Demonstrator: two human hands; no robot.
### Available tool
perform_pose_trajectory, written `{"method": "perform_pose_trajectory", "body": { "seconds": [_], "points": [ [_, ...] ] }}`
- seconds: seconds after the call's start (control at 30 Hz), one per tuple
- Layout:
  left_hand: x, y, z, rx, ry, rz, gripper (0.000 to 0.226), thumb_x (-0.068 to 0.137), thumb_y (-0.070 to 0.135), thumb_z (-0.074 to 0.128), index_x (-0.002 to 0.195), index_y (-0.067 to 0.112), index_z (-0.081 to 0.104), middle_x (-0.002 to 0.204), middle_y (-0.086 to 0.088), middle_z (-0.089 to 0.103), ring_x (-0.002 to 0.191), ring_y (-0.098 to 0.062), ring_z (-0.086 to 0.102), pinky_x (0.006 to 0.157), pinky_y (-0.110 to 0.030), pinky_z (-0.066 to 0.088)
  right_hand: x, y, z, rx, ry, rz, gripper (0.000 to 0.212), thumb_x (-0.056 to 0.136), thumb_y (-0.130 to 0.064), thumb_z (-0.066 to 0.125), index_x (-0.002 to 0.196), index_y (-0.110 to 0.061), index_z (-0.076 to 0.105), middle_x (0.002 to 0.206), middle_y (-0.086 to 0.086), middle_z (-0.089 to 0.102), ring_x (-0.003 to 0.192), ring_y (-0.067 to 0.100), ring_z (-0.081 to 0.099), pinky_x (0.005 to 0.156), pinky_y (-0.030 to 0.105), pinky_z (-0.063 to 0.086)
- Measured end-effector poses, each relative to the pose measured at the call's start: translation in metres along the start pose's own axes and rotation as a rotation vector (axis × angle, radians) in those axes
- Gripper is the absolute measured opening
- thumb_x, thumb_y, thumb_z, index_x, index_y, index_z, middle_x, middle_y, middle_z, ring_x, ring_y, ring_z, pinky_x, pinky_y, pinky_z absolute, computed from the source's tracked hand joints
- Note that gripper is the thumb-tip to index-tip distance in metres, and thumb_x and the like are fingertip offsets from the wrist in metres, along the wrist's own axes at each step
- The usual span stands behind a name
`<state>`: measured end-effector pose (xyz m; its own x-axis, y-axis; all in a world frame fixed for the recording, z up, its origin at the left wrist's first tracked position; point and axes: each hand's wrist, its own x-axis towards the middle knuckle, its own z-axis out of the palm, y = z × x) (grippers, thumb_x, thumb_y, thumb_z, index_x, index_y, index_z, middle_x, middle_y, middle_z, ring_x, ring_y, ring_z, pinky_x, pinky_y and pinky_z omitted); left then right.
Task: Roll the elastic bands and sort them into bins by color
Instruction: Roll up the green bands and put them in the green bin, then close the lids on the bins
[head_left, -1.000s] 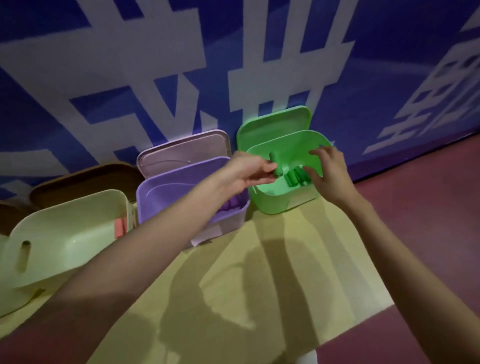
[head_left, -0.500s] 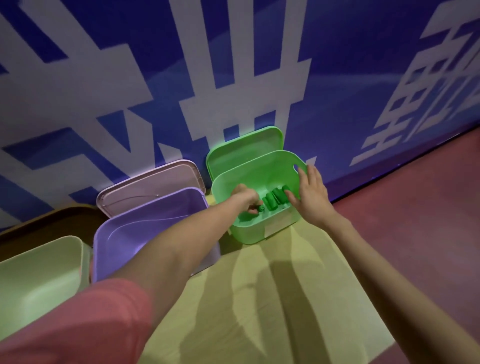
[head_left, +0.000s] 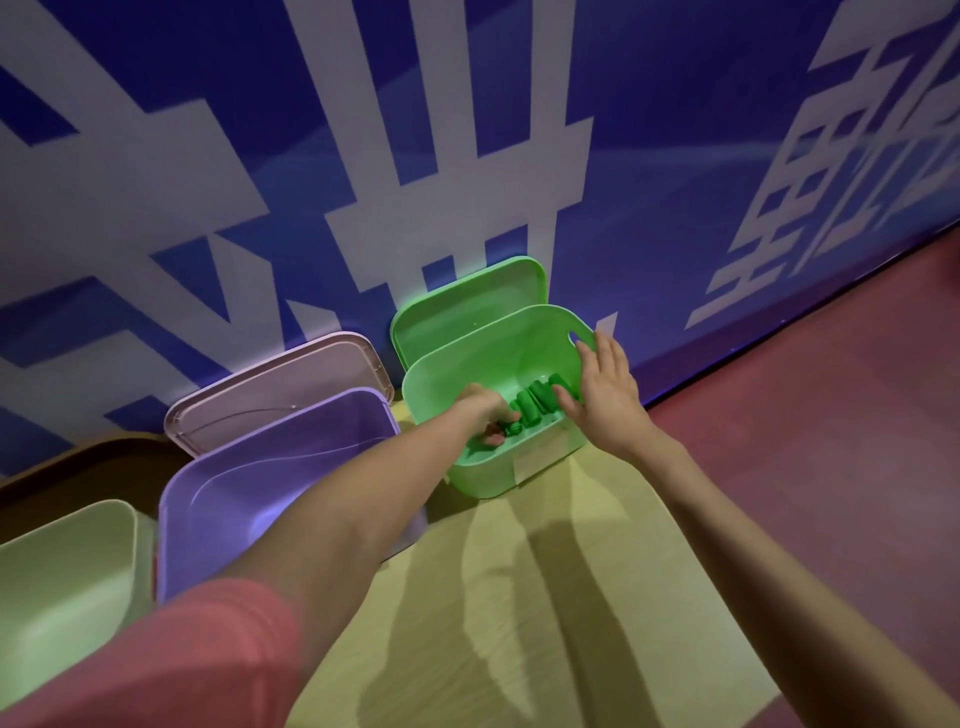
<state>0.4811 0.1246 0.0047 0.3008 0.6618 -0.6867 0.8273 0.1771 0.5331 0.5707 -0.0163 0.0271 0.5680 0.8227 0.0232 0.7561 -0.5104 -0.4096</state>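
Rolled green elastic bands (head_left: 535, 402) lay in a row inside the bright green plastic bin (head_left: 488, 473).
The left hand (head_left: 480, 410) reached in, fingers curled on one green roll; the right hand (head_left: 605, 397) rested flat-fingered on the rim. The lavender plastic bin's (head_left: 218, 499) contents were hidden. The pale label (head_left: 537, 460) was unreadable; large white wall characters (head_left: 441, 208) illegible.

Large white characters (head_left: 441, 171) cover the blue wall (head_left: 675, 156) behind the bins — block strokes cut off by the frame, so none reads as a whole word. More white characters (head_left: 841, 171) stand at the right, also cropped. A pale label (head_left: 535, 460) sits on the green bin (head_left: 467, 478) — blank or too blurred to read.
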Motion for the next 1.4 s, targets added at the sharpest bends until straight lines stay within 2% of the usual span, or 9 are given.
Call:
{"method": "perform_pose_trajectory", "body": {
  "seconds": [0.2,0.47,0.6,0.7,0.83,1.1,1.17,1.27,1.4],
  "points": [
    [-0.012,0.004,-0.031,0.127,-0.004,0.127,0.039,0.09,0.029,0.065,0.103,-0.001,0.045,0.076,-0.015,0.056,0.059,-0.024,0.057,0.062,-0.037,0.053,0.005,-0.006,-0.008,-0.082,-0.068,0.035,0.076,0.098,-0.039,0.048,0.15,-0.001,0.008,0.158,0.022,0.002,0.147,0.034,-0.002,0.117,0.05,0.007],
    [-0.033,0.008,-0.096,-0.174,0.171,0.561,0.017,0.088,0.009,0.06,0.072,0.014,0.063,0.084,-0.01,0.068,0.079,-0.022,0.064,0.077,-0.041,0.056,0.037,-0.04,-0.028,-0.095,-0.052,0.006,0.076,0.098,-0.042,0.047,0.15,-0.002,0.01,0.158,0.022,0.007,0.147,0.034,0.004,0.116,0.051,0.007],
    [-0.02,0.007,-0.127,-0.361,0.427,0.466,0.02,0.08,0.009,0.062,0.064,0.02,0.057,0.082,-0.005,0.06,0.081,-0.024,0.057,0.082,-0.04,0.053,0.074,-0.049,-0.035,0.055,-0.024,0.001,0.071,0.097,-0.041,0.05,0.147,-0.001,0.021,0.153,0.022,0.023,0.142,0.034,0.023,0.111,0.05,0.024],
    [-0.01,0.009,-0.136,-0.407,0.374,0.376,0.004,0.084,0.01,0.059,0.081,0.007,0.058,0.086,-0.009,0.053,0.078,-0.022,0.051,0.075,-0.038,0.05,0.103,-0.051,-0.042,0.251,-0.028,0.03,0.066,0.098,-0.033,0.051,0.144,0.005,0.023,0.148,0.027,0.029,0.136,0.038,0.031,0.108,0.043,0.029],
    [0.001,0.008,-0.137,-0.483,0.27,0.268,0.04,0.092,0.018,0.048,0.128,0.0,0.046,0.128,-0.017,0.052,0.112,-0.033,0.054,0.076,-0.036,0.049,0.136,-0.054,-0.044,0.362,-0.071,0.129,0.061,0.1,-0.031,0.047,0.141,0.01,0.026,0.146,0.029,0.031,0.135,0.039,0.032,0.106,0.038,0.029],
    [0.006,0.013,-0.136,-0.481,0.163,0.214,0.048,0.095,0.029,0.038,0.139,0.008,0.039,0.137,-0.015,0.046,0.112,-0.036,0.054,0.09,-0.041,0.049,0.166,-0.049,-0.027,0.567,-0.069,0.184,0.047,0.103,-0.024,0.04,0.139,0.005,0.04,0.129,0.023,0.054,0.119,0.033,0.052,0.09,0.033,0.042],
    [0.009,0.012,-0.135,-0.482,0.176,0.226,0.049,0.093,0.03,0.04,0.137,0.009,0.042,0.135,-0.013,0.048,0.111,-0.033,0.054,0.088,-0.039,0.05,0.171,-0.046,-0.024,0.597,-0.054,0.175,0.044,0.103,-0.026,0.038,0.13,0.006,0.049,0.12,0.021,0.057,0.111,0.032,0.055,0.087,0.035,0.043],
    [0.014,0.011,-0.134,-0.507,0.199,0.245,0.049,0.088,0.03,0.043,0.132,0.007,0.048,0.133,-0.015,0.053,0.111,-0.031,0.056,0.085,-0.036,0.051,0.174,-0.041,-0.024,0.581,-0.024,0.211,0.043,0.103,-0.032,0.037,0.076,-0.002,0.053,0.089,0.018,0.053,0.085,0.027,0.051,0.072,0.033,0.038],
    [0.001,0.007,-0.129,-0.589,0.227,0.232,0.044,0.089,0.019,0.046,0.13,0.005,0.049,0.133,-0.016,0.051,0.116,-0.032,0.054,0.088,-0.038,0.05,0.168,-0.038,-0.023,0.536,0.083,0.265,0.047,0.099,-0.03,0.046,0.064,0.0,0.048,0.07,0.017,0.05,0.068,0.025,0.048,0.065,0.032,0.035]
  ]
}}
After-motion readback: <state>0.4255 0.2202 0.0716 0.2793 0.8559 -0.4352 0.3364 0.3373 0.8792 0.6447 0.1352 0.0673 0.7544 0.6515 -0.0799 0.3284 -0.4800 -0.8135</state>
